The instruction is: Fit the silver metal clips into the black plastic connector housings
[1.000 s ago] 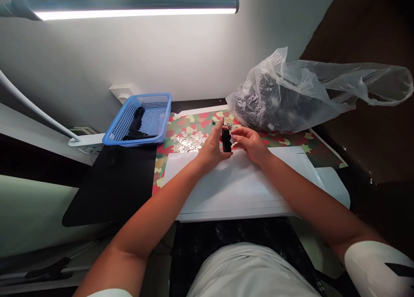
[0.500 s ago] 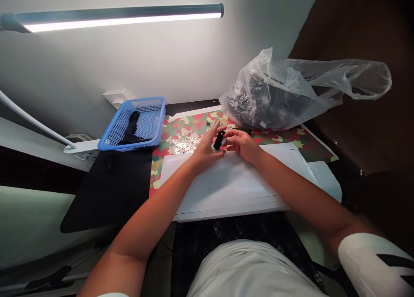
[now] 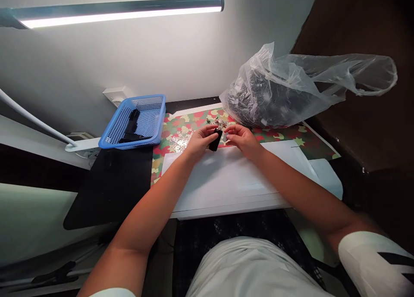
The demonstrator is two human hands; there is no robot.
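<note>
My left hand [image 3: 202, 142] is shut on a small black rectangular piece [image 3: 215, 140], which tilts down from its fingertips. My right hand [image 3: 243, 141] sits just to the right of that piece, its fingertips curled close to it. Whether those fingers pinch something tiny is hidden. Both hands hover over a camouflage-patterned mat [image 3: 190, 124]. Above them lies a small heap of dark bits [image 3: 220, 123], and a patch of small silvery pieces [image 3: 177, 145] lies to the left.
A white board [image 3: 226, 180] lies under my forearms. A blue mesh basket [image 3: 155, 116] holding black items stands at the left, and a bulging clear plastic bag [image 3: 274, 90] of dark contents lies at the back right. A black mat [image 3: 110, 189] lies to the left.
The black piece has tilted and shifted left, from between both hands into my left fingers. My hands have drawn closer together, and the view has swung slightly.
</note>
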